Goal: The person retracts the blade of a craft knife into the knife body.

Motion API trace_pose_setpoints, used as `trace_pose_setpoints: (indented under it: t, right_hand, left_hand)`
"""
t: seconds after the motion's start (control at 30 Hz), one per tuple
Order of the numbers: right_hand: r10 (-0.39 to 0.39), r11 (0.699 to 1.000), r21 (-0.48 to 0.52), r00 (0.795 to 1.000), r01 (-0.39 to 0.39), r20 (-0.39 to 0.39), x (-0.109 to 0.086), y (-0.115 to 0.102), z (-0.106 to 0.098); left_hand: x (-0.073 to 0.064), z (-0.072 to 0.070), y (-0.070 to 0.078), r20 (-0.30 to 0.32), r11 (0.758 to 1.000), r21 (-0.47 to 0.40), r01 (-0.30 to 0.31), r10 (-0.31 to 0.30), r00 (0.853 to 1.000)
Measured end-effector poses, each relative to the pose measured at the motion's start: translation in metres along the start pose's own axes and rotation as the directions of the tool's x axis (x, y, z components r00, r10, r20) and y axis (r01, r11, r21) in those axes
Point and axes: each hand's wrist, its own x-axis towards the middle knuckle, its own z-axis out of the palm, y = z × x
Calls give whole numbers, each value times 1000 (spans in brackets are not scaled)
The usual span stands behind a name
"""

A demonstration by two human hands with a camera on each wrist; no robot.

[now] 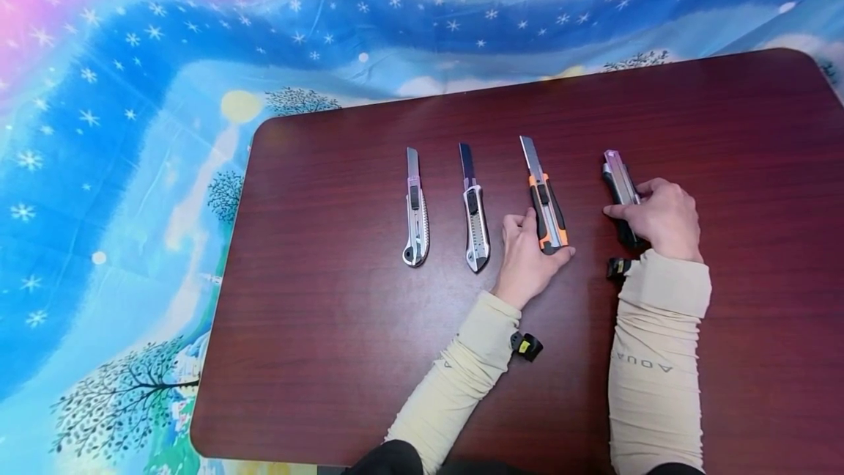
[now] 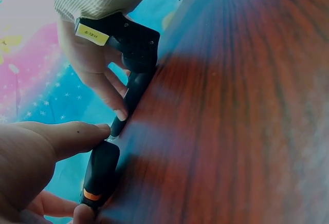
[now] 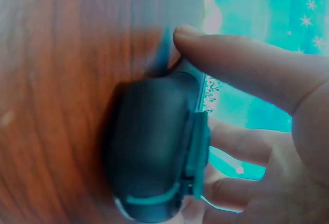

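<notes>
Two utility knives lie side by side in the head view: a silver one with a pale blade and a silver-grey one with a dark blade. To their right is an orange-and-black utility knife, its blade pointing away from me. My left hand holds its handle between the thumb at the near end and fingers along the left side. Farther right, my right hand grips a black-and-silver utility knife, thumb on the left and fingers on the right. The right wrist view shows that knife's dark rounded end close up.
The knives rest on a dark red-brown wooden table with rounded corners. Behind and left of it hangs a blue and pink cloth with snowflakes and trees. Each wrist wears a small black camera, the left one beside a cream sleeve.
</notes>
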Motion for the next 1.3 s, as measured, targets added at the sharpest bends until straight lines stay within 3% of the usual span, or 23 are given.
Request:
trace_pose_setpoints:
  t: [0.1,0.2,0.3,0.37,0.43,0.53,0.67,0.77,0.9,1.07,1.2,1.3]
  right_hand:
    - [-10,1000,4,1000,10,-12,-1,-2,-2]
    - [-37,998,44,996,41,-84,-1,-4,-2]
    - [-91,989,101,978,111,-188,-1,-9,-2]
    - [-128,978,133,968,159,-214,-3,-15,-2]
    - [-173,966,159,969,202,-178,-4,-22,-1]
    - [-244,946,218,970,241,-15,-7,-36,3]
    - [-297,926,301,932,227,210,-10,-53,13]
    - [-299,929,303,912,212,279,-12,-61,18]
    - [-302,932,289,908,218,289,-13,-66,21]
    - [-314,900,387,915,202,252,-13,-66,21]
    - [-336,850,482,923,212,188,-15,-67,21]
    - [-349,833,502,925,232,151,-17,-68,22]
  left_hand:
    - [0,-1,0,4,1000,1,3,-3,1000]
    - [1,-2,1,6,1000,-12,7,-7,1000]
    - [1,-2,1,4,1000,-21,10,-10,1000]
    - [1,-2,1,1,1000,-23,10,-10,1000]
    - [1,-2,1,-7,1000,-21,13,-14,1000]
    - [2,-1,1,-17,1000,-9,23,-23,1000]
    - [1,-1,1,-21,999,31,13,-12,1000]
    - [1,-1,1,-27,998,63,-30,32,999]
    - [0,0,0,-47,994,79,-72,76,996]
    - [0,-1,-3,-62,995,14,-100,100,993]
    - [2,-6,-7,-78,987,-120,-105,96,992]
    - [3,-9,-11,-69,957,-282,-72,54,996]
